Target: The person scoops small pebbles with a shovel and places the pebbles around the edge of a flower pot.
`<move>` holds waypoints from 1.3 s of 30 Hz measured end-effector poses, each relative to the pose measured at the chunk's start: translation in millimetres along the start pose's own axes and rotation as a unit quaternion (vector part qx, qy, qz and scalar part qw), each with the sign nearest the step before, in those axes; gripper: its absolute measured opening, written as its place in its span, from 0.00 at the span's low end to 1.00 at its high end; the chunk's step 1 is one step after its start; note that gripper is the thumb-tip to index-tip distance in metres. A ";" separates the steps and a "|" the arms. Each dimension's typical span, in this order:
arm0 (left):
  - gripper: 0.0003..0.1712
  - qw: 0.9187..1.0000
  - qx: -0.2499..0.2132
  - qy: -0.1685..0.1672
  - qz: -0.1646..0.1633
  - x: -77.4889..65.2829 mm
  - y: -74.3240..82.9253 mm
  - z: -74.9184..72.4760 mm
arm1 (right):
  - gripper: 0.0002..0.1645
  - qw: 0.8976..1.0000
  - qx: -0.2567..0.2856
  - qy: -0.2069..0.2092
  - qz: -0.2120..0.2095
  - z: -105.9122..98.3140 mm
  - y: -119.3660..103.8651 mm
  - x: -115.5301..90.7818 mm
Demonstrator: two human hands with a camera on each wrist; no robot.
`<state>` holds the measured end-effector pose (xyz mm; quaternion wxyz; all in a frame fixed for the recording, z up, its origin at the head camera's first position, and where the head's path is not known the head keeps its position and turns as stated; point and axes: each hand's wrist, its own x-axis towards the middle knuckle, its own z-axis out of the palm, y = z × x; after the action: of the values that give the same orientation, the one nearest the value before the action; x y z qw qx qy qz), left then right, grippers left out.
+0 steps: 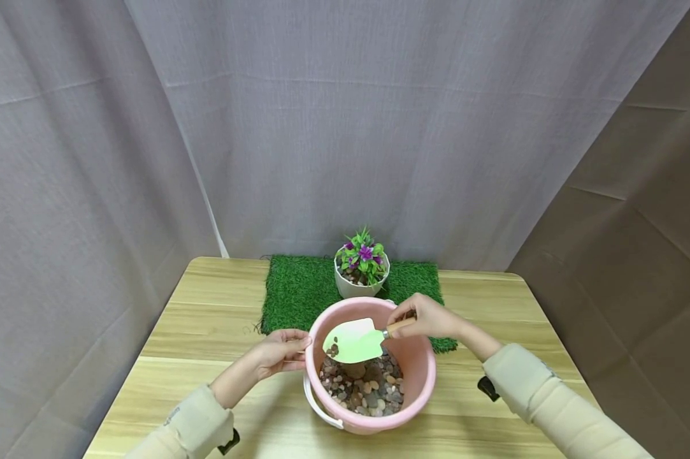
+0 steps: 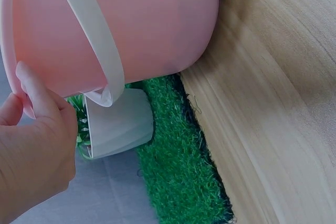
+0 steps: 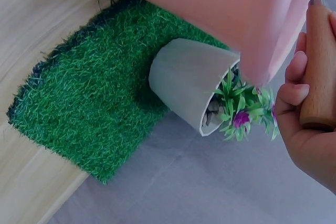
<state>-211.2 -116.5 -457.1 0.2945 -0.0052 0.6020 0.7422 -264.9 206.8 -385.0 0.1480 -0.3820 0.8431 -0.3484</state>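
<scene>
A pink bucket [image 1: 419, 389] stands on the table with pebbles [image 1: 373, 392] lying over its bottom. My left hand [image 1: 278, 352] pinches the bucket's left rim between thumb and fingers. In my right hand [image 1: 427, 317] is a trowel with a pale green blade [image 1: 359, 347], gripped by its wooden handle [image 3: 319, 66]. The blade is inside the bucket's mouth, above the pebbles, and carries a few small brown stones [image 1: 333, 349] near its tip. The bucket's white carrying handle [image 2: 94, 24] hangs down on the left side.
Behind the bucket, a white flowerpot [image 1: 359, 290] with a purple-flowered plant [image 1: 364, 253] stands on a green artificial grass mat [image 1: 293, 290]. The wooden table [image 1: 201, 357] ends at a grey curtain [image 1: 333, 159] at the back. A brown curtain [image 1: 637, 242] hangs on the right.
</scene>
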 end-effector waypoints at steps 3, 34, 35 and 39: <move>0.15 1.000 0.000 0.000 0.000 0.3 0.1 0.0 | 0.09 1.000 0.003 0.009 0.009 -5.3 1.5 -1.4; 0.19 1.000 -0.002 -0.003 0.001 2.3 -3.5 -2.7 | 0.14 0.969 -0.014 0.181 0.167 -31.4 49.7 0.1; 0.19 1.000 -0.001 -0.004 0.001 2.4 -3.7 -2.8 | 0.14 0.969 -0.010 0.180 0.166 -30.1 49.8 1.5; 0.19 1.000 0.001 -0.005 0.000 3.0 -3.5 -2.1 | 0.14 0.970 -0.007 0.179 0.167 -27.0 49.7 6.1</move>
<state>-212.8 -116.7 -461.9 0.2974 -0.0011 0.6013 0.7416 -309.7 238.1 -400.4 0.0478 -0.1686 0.9102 -0.3752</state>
